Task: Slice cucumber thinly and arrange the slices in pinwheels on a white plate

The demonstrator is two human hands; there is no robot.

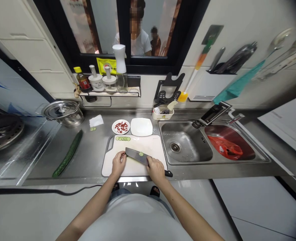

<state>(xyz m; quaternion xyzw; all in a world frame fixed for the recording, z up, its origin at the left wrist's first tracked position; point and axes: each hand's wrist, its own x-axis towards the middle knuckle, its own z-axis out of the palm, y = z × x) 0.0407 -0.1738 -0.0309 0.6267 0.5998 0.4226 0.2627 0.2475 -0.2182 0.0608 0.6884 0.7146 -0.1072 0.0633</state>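
This is a kitchen, as the double sink [189,147], cutting board [150,142], lidded pot [73,118] and sauce bottle [82,80] show.

A white top [132,217], bluish bottoms [119,193] and black sandals [154,192] are worn.

No word, brand or number is legible. Toward ten o'clock, the yellow-capped sauce bottle [82,79] has a red label and the yellow packet [100,63] dark print, both too small. Faint marks also blur on the white panel [288,124] at three and the cutting board's [154,147] one-o'clock corner.
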